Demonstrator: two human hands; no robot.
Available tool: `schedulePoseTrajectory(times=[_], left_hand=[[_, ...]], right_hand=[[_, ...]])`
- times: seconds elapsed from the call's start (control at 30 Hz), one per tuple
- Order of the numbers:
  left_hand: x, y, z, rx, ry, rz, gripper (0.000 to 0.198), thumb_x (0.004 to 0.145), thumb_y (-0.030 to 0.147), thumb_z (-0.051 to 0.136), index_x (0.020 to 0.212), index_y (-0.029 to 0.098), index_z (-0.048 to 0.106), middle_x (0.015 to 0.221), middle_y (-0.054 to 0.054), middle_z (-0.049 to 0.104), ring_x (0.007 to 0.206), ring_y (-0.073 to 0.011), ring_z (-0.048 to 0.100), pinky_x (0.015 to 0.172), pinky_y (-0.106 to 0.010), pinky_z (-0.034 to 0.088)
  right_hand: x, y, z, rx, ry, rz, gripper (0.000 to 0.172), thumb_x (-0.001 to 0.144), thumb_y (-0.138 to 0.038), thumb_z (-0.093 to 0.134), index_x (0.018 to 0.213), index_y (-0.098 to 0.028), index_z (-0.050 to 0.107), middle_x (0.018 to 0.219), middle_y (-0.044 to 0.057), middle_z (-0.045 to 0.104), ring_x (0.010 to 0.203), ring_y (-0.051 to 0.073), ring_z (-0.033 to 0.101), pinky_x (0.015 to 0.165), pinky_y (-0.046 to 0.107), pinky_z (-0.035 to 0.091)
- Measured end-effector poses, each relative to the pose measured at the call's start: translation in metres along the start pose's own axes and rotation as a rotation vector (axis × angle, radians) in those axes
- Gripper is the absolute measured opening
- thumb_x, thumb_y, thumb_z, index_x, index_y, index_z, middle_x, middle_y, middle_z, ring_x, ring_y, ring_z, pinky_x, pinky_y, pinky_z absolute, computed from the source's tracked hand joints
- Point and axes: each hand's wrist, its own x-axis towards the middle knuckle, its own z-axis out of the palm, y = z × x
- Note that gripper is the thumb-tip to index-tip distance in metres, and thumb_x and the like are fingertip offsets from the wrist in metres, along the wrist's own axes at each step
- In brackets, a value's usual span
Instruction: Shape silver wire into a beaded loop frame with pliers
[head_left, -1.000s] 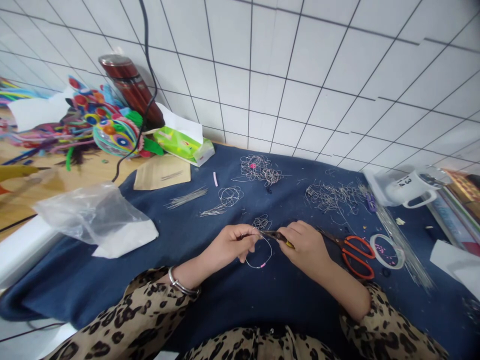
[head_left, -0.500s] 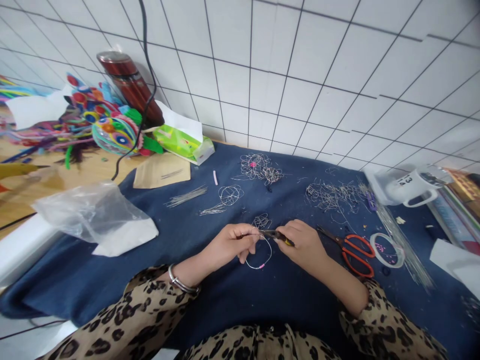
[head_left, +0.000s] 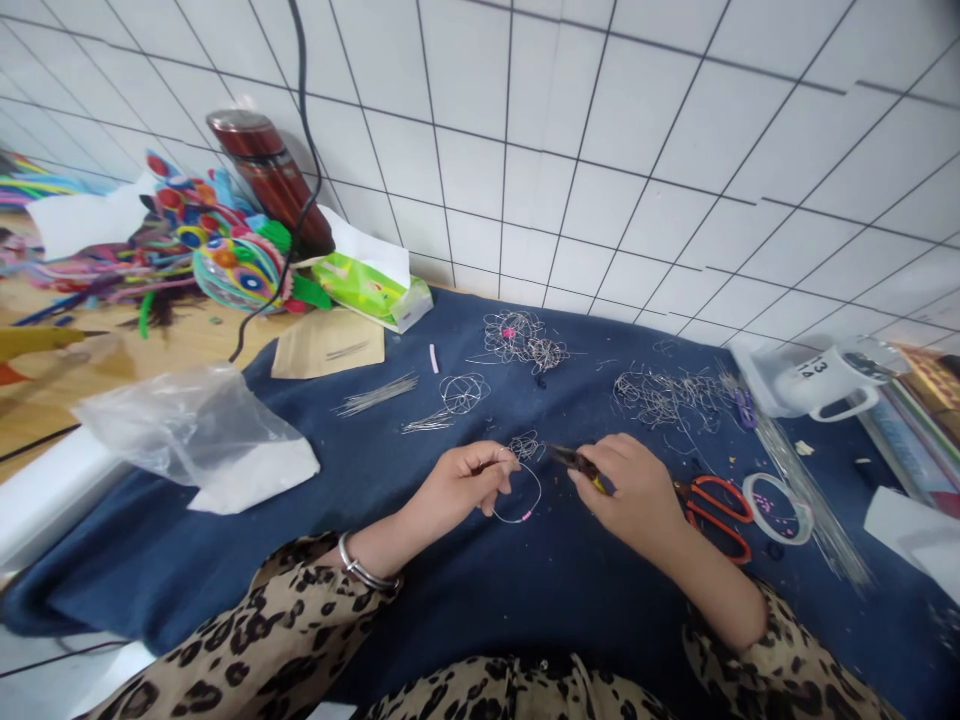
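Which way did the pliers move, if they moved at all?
Yes: the pliers in the right hand moved rightward, closer to the orange scissors lying there.

"13 14" on white mug (head_left: 832, 378)

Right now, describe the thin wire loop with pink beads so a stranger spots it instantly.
Over the dark blue cloth, find the left hand with the silver metal bracelet. Its fingers pinch the loop; unlike the tangled silver wire bundles beyond, it is one hoop carrying pink beads.
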Motion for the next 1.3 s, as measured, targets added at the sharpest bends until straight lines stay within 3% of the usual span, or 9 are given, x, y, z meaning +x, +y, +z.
schedulePoseTrajectory(times=[0.17, 0.5, 1.3], left_hand=[[-0.001, -0.002, 0.000, 0.147, 0.049, 0.065, 0.019, 0.085, 0.027, 0.046, 0.078, 0.014, 0.057, 0.066, 0.001, 0.058, 0.044, -0.0053, 0.049, 0.048, -0.018, 0.041], [-0.003, 0.002, 0.002, 0.309, 0.041, 0.130, 0.022, 0.085, 0.026, 0.044, 0.074, 0.014, 0.059, 0.060, 0.002, 0.057, 0.043, -0.0059, 0.049, 0.050, -0.018, 0.041], [-0.004, 0.003, 0.002, 0.249, -0.082, 0.052, 0.017, 0.086, 0.023, 0.040, 0.083, 0.014, 0.054, 0.063, 0.003, 0.054, 0.040, -0.0046, 0.045, 0.042, -0.016, 0.037]], right_hand=[[-0.005, -0.016, -0.001, -0.117, -0.152, -0.060, 0.009, 0.079, -0.022, 0.051, 0.079, -0.019, 0.060, 0.071, 0.004, 0.054, 0.073, 0.017, 0.046, 0.069, 0.031, 0.034], [-0.003, -0.013, 0.007, -0.278, -0.123, -0.046, 0.013, 0.080, -0.022, 0.049, 0.087, -0.018, 0.060, 0.073, 0.006, 0.053, 0.075, 0.020, 0.043, 0.067, 0.034, 0.029], [-0.002, -0.008, 0.010, -0.419, -0.096, -0.246, 0.020, 0.086, -0.017, 0.043, 0.100, -0.015, 0.058, 0.073, 0.004, 0.051, 0.073, 0.017, 0.038, 0.066, 0.034, 0.025]])
